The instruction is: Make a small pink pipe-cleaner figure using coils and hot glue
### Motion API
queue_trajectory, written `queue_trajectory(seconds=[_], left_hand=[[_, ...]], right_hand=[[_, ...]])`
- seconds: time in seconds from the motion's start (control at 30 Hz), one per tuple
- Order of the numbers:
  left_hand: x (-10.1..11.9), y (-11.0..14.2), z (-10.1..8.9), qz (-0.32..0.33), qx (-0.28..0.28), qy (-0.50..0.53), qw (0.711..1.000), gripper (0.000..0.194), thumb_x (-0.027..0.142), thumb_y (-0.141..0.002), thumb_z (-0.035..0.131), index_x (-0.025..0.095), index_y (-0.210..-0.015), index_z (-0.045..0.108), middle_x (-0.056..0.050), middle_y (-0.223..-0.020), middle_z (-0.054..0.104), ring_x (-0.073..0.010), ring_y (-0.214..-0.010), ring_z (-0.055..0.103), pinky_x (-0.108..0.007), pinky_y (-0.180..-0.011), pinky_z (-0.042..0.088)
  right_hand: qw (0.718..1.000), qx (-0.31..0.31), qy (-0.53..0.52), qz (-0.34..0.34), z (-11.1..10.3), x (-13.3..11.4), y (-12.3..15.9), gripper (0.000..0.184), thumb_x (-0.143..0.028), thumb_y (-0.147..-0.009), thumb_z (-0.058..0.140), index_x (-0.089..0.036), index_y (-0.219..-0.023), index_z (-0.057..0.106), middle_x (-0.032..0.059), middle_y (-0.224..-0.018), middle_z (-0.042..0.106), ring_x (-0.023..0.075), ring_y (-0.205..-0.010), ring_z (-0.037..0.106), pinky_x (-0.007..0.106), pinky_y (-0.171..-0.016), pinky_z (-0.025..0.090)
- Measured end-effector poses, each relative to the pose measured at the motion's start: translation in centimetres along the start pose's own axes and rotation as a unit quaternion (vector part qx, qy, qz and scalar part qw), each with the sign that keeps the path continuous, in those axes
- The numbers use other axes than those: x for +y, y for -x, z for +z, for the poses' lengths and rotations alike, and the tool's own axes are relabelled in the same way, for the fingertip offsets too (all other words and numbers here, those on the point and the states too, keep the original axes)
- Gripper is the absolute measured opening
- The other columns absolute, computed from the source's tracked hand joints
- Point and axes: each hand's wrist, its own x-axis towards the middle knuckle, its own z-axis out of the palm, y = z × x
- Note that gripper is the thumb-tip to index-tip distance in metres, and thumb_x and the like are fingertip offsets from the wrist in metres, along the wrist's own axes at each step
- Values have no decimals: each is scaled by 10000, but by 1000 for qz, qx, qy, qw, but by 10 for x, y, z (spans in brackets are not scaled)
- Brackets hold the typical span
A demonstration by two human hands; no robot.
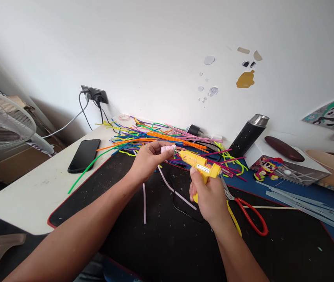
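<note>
My left hand (149,158) pinches a small pale pink fuzzy piece (167,149), which looks like wound pipe cleaner. Two pale lilac stems (144,203) hang or lie below that hand; I cannot tell whether they join the piece. My right hand (209,196) is wrapped round the handle of a yellow glue gun (194,160). Its nozzle points left and is at or very near the pink piece. Under both hands lies a black mat (161,243) with a red edge.
Behind my hands lies a heap of coloured pipe cleaners (155,137). Red-handled scissors (252,217) and clear glue sticks (310,207) lie to the right. A black flask (249,135) leans by a white box (290,164) with a small colourful figure (268,169). A phone (84,156) and fan (5,121) are left.
</note>
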Motion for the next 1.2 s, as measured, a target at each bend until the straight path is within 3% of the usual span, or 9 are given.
queue_trajectory(seconds=[1.2], left_hand=[[-2,0,-1,8,3,7,1000,373,435,-731,909,167,-967,799,-50,-879,775,-184,-779,707,-320,-798,593]], right_hand=[[1000,0,-14,3,1,1,2,588,-665,-934,589,-246,-537,473,-8,-378,480,145,-352,483,261,-387,395]])
